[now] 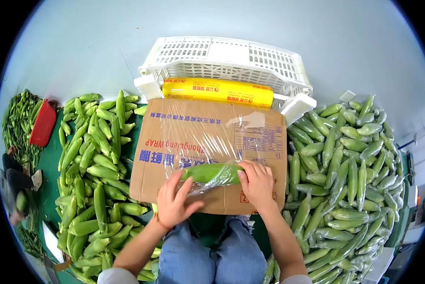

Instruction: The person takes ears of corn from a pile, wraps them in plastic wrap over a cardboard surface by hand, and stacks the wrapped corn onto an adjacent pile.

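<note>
Corn [212,173], 1 pc.: part-wrapped, laid crosswise on box [144,180] nr. its front edge; R end covered by clear film [198,135], L end seemingly less so. L. hand [178,201]: open, fingers spread, tips set at corn's L end. R. hand [257,183]: fingers curled, R end gripped, film incl.

Roll [217,92], 1 pc., yellow: mounted betw. white blocks behind box, crate [229,51] placed beyond; film drawn fwd. over box to corn.

Done: wrapped pile [349,175], R side, large qty., sheen of film noted on most pcs.
Left: bare pile [94,161], L side, also large; no film seen there. Progress judged approx. midway; exact ct. not determinable. Current pc. judged unfinished.
</note>
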Demonstrator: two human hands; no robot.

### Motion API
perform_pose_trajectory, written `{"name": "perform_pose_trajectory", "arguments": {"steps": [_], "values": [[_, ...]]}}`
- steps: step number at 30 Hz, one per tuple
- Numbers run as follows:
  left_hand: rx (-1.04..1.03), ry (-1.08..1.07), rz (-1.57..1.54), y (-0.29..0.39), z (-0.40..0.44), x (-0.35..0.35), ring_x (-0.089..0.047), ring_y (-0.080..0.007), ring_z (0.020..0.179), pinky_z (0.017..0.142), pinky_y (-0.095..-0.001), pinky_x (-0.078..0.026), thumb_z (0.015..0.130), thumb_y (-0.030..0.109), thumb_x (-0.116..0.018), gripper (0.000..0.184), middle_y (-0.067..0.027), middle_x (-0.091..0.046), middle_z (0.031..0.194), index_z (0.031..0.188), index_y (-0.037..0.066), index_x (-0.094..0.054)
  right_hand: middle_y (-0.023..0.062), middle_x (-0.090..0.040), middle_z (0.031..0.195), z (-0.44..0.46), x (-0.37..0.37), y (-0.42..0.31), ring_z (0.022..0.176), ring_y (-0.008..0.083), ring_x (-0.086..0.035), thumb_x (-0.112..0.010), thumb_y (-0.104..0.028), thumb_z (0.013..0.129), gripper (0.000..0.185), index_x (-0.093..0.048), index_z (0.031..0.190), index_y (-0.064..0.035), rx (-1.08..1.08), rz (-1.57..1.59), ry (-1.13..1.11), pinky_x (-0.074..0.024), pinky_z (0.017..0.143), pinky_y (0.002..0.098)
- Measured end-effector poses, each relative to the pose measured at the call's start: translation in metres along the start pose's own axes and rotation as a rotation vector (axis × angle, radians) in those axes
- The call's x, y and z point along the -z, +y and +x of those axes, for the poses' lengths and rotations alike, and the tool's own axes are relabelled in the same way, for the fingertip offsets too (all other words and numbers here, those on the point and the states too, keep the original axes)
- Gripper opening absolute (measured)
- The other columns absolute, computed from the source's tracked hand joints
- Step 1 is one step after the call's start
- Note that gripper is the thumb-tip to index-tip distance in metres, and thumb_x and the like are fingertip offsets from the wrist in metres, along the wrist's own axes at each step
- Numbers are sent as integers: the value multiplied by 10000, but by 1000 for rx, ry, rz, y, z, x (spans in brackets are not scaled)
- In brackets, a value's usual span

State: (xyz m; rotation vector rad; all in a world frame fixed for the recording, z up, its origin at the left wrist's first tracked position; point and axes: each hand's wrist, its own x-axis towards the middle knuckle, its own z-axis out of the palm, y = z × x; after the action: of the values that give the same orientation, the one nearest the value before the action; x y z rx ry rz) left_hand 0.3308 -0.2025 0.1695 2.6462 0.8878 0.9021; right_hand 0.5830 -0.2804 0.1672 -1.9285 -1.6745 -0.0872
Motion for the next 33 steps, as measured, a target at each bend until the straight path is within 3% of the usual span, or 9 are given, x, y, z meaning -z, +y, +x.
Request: {"name": "perform_pose_trajectory", "arguments": {"steps": [5,8,10,13,17,21,24,27,33], "values": [[517,20,-330,-37,-20,38,-689,-273,806,764,-322,-534,845,9,-630,117,-151,-699,890,951,3,-679,29,-653,987,7,-14,-1,862,203,-601,-582,-229,866,196,-630,1010,-105,93,-137,59,-416,746,353],[148,140,-148,-63,74,42,-644,-305,741,711,-365,-501,832,-3,-604,90,-131,-648,814,901,-7,-661,22,-654,931,14,-21,-2,782,202,-606,-575,-222,854,163,-643,945,-104,178,-81,105,-431,665,339],[177,-244,-372,-68,119,4,-654,-331,765,701,-386,-512,848,53,-584,91,-167,-656,813,858,3,-660,18,-652,908,17,-26,1,758,197,-604,-583,-221,844,153,-647,929,-111,201,-66,147,-436,656,337],[-96,-825,247,-35,127,-41,-661,-350,828,692,-423,-534,891,234,-548,234,-250,-648,780,904,30,-661,21,-645,869,20,-22,-1,741,190,-611,-599,-219,826,135,-650,899,-118,212,-91,117,-447,647,331],[-52,-563,18,14,64,4,-608,-425,1040,826,-471,-513,871,366,-601,564,-316,-586,1137,1298,19,-476,22,-627,802,17,-14,-11,750,182,-632,-620,-222,811,101,-646,839,-128,141,-118,-38,-465,641,321],[-24,-455,26,6,49,-4,-431,-448,1266,1014,-486,-396,869,427,-604,653,-302,-402,1392,1351,17,-445,82,-586,1137,37,6,5,1015,236,-613,-604,-307,893,370,-525,1182,-90,-155,214,-236,-517,758,349],[54,-410,-2,-17,59,-22,-368,-440,1325,1079,-495,-321,865,446,-605,659,-260,-380,1437,1360,36,-458,78,-489,1328,56,22,40,1157,244,-554,-603,-282,927,561,-356,1393,-89,-742,1437,-288,-505,869,362],[-15,-342,115,-29,76,-29,-345,-428,1348,1094,-489,-299,870,442,-602,603,-259,-375,1441,1326,59,-509,62,-497,1339,25,13,63,1137,236,-565,-625,-207,926,640,-295,1465,-101,-392,1100,-547,-484,919,361],[-197,-332,-10,-26,76,-24,-563,-274,977,828,-392,-482,739,370,-713,562,-53,-585,1154,1249,167,-591,101,-660,994,9,41,55,921,167,-627,-663,-87,875,505,-479,1342,-37,-508,601,-446,-481,841,312]]}}
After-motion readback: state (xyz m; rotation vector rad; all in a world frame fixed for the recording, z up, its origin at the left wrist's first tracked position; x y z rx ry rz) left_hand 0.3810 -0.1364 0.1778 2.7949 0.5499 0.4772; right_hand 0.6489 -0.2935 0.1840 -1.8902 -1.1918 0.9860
